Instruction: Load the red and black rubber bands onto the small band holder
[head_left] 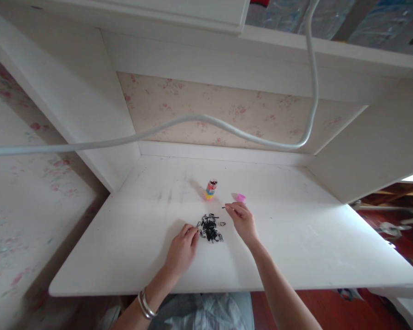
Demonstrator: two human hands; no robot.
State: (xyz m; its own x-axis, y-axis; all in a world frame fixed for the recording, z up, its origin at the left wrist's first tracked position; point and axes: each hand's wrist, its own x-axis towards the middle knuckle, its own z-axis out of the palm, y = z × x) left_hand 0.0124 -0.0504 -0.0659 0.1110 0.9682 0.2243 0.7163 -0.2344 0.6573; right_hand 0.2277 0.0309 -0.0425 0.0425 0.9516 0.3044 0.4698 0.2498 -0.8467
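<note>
A loose pile of small black rubber bands (209, 228) lies on the white desk. At the pile's left edge is my left hand (184, 245), its fingers pinched together on a thin black band. My right hand (241, 220), just beyond the pile to the right, pinches a small dark band (223, 207) that sticks out past the fingertips. A little clear jar (211, 189) with a colourful label stands upright behind the pile, its top uncovered and dark bits inside. The pink cap (241, 197) rests on the desk just behind my right hand.
The white desk (124, 247) has a side panel (99, 133) at the left and a flowered wall behind. A pale cable (199, 118) runs across above the desk. An overhead shelf (179, 13) fills the top of the view.
</note>
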